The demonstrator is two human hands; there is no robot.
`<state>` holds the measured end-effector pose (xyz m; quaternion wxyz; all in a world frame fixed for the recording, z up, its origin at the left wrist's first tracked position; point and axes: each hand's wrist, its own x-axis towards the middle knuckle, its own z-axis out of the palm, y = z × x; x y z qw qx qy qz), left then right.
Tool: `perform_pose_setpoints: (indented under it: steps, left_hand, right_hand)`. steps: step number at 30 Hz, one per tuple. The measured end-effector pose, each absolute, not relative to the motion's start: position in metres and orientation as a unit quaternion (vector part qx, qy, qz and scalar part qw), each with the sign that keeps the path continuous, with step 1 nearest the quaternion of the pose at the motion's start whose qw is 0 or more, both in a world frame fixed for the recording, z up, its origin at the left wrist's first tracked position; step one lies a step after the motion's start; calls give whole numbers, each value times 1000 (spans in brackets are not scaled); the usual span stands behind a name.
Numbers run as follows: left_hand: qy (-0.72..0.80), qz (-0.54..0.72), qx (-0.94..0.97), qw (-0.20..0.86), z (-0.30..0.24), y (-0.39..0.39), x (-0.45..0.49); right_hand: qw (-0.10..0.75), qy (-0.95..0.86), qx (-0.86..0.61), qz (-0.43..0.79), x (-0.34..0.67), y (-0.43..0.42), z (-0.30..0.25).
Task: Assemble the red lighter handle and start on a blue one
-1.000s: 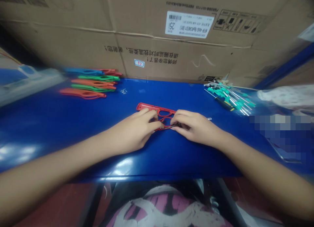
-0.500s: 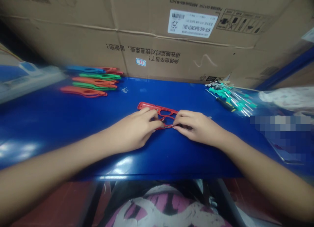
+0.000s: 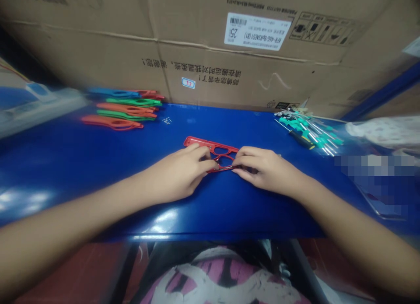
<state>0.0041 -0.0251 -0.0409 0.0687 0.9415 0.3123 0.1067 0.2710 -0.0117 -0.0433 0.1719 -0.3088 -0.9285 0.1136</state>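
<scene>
Two red plastic pieces with oval openings lie close together at the middle of the blue table. The far red handle half (image 3: 197, 141) is flat, its left end showing past my left fingers. My left hand (image 3: 182, 170) pinches the left part of the near red handle half (image 3: 226, 156), with its fingers curled. At the other end, my right hand (image 3: 265, 166) has thumb and fingertips closed on the same piece. A thin dark or metallic strip shows along its near edge between my hands. My fingers cover both ends of this near piece.
Several orange, green and blue handle pieces (image 3: 120, 106) lie at the back left. At the back right are green-ended metal rods (image 3: 323, 131) and a yellow-black screwdriver (image 3: 303, 140). A large cardboard box (image 3: 114, 46) stands along the far edge of the blue table (image 3: 82, 164).
My right hand has shifted very slightly to the right, uncovering a little more of the near red piece. My left hand stays almost where it was.
</scene>
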Motion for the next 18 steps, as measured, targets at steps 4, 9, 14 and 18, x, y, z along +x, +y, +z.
perform_pose_setpoints:
  steps: [4,9,14,18]
  left_hand:
    - [315,100,942,66,-41,-25,4]
    - [319,93,941,59,-40,-23,3]
    - [328,108,936,66,-38,-21,3]
    - [337,123,929,91,-37,-19,3]
  right_hand:
    - [156,-923,-328,128,273,-11,-42]
    - [128,-916,-348,152,277,-11,-37]
    - [133,-910,-365,142,280,-7,-33]
    - [140,-901,-370,176,282,-2,-34]
